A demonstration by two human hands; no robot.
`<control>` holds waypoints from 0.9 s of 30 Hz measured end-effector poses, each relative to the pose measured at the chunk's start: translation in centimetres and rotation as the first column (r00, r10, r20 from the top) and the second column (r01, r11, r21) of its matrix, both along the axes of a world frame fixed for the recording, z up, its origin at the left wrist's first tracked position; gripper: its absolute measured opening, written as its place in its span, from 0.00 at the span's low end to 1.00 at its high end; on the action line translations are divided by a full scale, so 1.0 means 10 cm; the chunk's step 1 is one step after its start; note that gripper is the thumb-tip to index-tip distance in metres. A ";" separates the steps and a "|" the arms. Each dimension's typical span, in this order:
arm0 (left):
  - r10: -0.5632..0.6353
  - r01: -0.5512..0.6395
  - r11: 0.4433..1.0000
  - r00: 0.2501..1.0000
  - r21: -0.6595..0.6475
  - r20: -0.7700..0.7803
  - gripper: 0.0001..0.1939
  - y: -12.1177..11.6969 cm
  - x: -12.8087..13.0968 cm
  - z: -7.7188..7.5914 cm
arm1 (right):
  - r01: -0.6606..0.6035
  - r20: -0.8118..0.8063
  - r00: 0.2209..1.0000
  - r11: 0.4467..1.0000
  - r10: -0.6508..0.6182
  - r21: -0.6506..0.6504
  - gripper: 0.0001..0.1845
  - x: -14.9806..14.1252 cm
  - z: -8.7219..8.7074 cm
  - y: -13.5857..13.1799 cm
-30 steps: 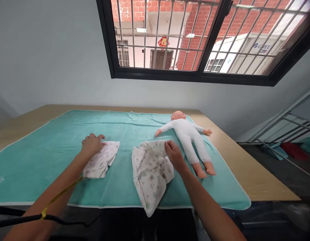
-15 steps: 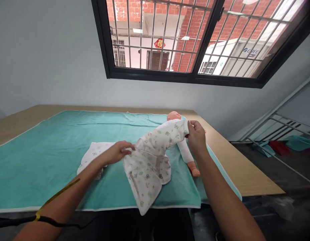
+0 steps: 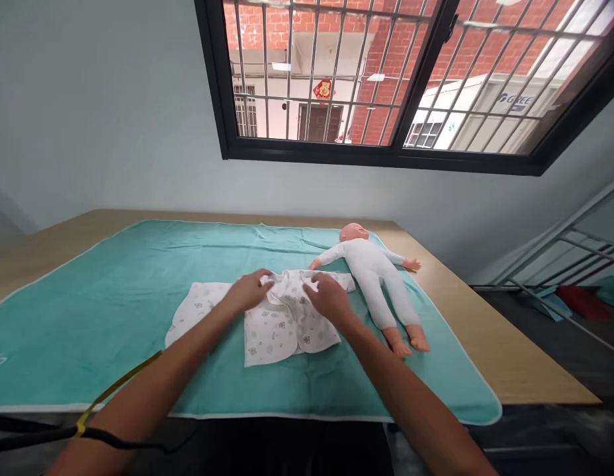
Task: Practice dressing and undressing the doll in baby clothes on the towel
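Observation:
A white baby shirt (image 3: pixel 282 327) with small printed figures lies spread on the teal blanket (image 3: pixel 138 277), its front edges overlapping. My left hand (image 3: pixel 250 291) rests at the shirt's upper left side, thumb and forefinger parted by the collar. On the other side of the collar is my right hand (image 3: pixel 329 297), its thumb and forefinger also apart. A sleeve reaches out to the right behind that hand. Another white printed garment (image 3: pixel 195 305) lies to the left, partly covered by my left forearm.
A baby doll (image 3: pixel 374 261) in a white suit lies face up at right, one hand close to the sleeve. The wooden tabletop (image 3: pixel 515 357) shows beyond the blanket. Behind stands a wall with a barred window (image 3: pixel 311 149); a metal frame (image 3: pixel 560 231) is at far right.
The shirt, earlier bunched and then lifted by its sleeve toward the right, now lies flat with its lower part opened out. My right hand came back left from the cuff to the collar.

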State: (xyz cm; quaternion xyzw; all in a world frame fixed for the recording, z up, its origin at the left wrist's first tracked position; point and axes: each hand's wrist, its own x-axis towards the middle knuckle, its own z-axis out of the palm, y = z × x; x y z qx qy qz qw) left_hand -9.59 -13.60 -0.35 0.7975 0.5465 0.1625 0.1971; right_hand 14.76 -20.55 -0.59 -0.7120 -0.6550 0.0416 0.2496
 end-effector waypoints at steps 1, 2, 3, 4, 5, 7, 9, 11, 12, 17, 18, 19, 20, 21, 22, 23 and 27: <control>0.013 -0.014 1.000 0.999 -0.028 -0.036 0.25 -0.05 0.15 -0.08 | 0.006 -0.049 0.999 0.999 -0.009 -0.054 0.20 -0.16 -0.06 0.10; 0.048 -0.051 0.998 0.996 -0.048 -0.069 0.27 -0.08 0.28 -0.15 | 0.034 -0.084 0.995 0.994 -0.043 -0.102 0.23 -0.29 -0.11 0.21; 0.088 -0.093 0.994 0.992 -0.052 -0.090 0.28 -0.08 0.37 -0.22 | 0.061 -0.099 0.992 0.986 -0.077 -0.152 0.25 -0.39 -0.16 0.32; 0.123 -0.129 0.990 0.987 -0.053 -0.099 0.28 -0.07 0.44 -0.27 | 0.075 -0.096 0.991 0.978 -0.095 -0.195 0.24 -0.46 -0.20 0.42; 0.136 -0.142 0.988 0.986 -0.060 -0.095 0.27 -0.05 0.47 -0.31 | 0.077 -0.085 0.991 0.970 -0.099 -0.231 0.22 -0.50 -0.24 0.50; 0.111 -0.116 0.990 0.992 -0.077 -0.063 0.25 0.02 0.45 -0.33 | 0.055 -0.065 0.995 0.962 -0.074 -0.266 0.15 -0.48 -0.28 0.62; 0.091 -0.094 0.992 0.995 -0.085 -0.034 0.24 0.11 0.35 -0.30 | 0.034 -0.072 0.996 0.968 -0.053 -0.251 0.08 -0.36 -0.29 0.66; 0.110 -0.111 0.990 0.994 -0.086 -0.017 0.26 0.19 0.19 -0.24 | 0.027 -0.090 0.995 0.976 -0.047 -0.214 0.08 -0.16 -0.27 0.65; 0.127 -0.129 0.988 0.992 -0.085 -0.021 0.28 0.22 0.11 -0.21 | 0.025 -0.115 0.992 0.983 -0.046 -0.181 0.09 -0.05 -0.26 0.63; 0.152 -0.163 0.981 0.983 -0.101 -0.106 0.31 0.29 -0.14 -0.15 | 0.000 -0.573 0.819 1.000 -0.007 -0.013 0.10 0.32 -0.34 0.53; 0.146 -0.159 0.981 0.982 -0.107 -0.119 0.29 0.28 -0.13 -0.16 | -0.011 -0.638 0.770 1.000 0.001 -0.012 0.12 0.33 -0.37 0.52; 0.142 -0.156 0.982 0.981 -0.109 -0.130 0.26 0.27 -0.11 -0.18 | -0.015 -0.675 0.738 1.000 0.004 -0.010 0.13 0.34 -0.39 0.51; 0.141 -0.157 0.982 0.980 -0.105 -0.140 0.24 0.26 -0.07 -0.19 | -0.005 -0.688 0.726 1.000 0.001 -0.005 0.14 0.33 -0.40 0.51; 0.146 -0.161 0.982 0.978 -0.095 -0.146 0.22 0.25 -0.02 -0.21 | 0.018 -0.689 0.724 1.000 -0.007 0.008 0.14 0.32 -0.41 0.52; 0.156 -0.170 0.982 0.976 -0.079 -0.151 0.23 0.24 0.04 -0.23 | 0.050 -0.693 0.720 0.998 -0.016 0.028 0.13 0.30 -0.40 0.54; 0.171 -0.182 0.981 0.973 -0.061 -0.152 0.23 0.24 0.10 -0.24 | 0.089 -0.700 0.713 0.995 -0.029 0.050 0.13 0.27 -0.40 0.56; 0.226 -0.228 0.974 0.968 -0.007 -0.112 0.15 0.23 0.26 -0.23 | 0.244 -0.767 0.636 0.964 -0.077 0.106 0.15 0.19 -0.30 0.59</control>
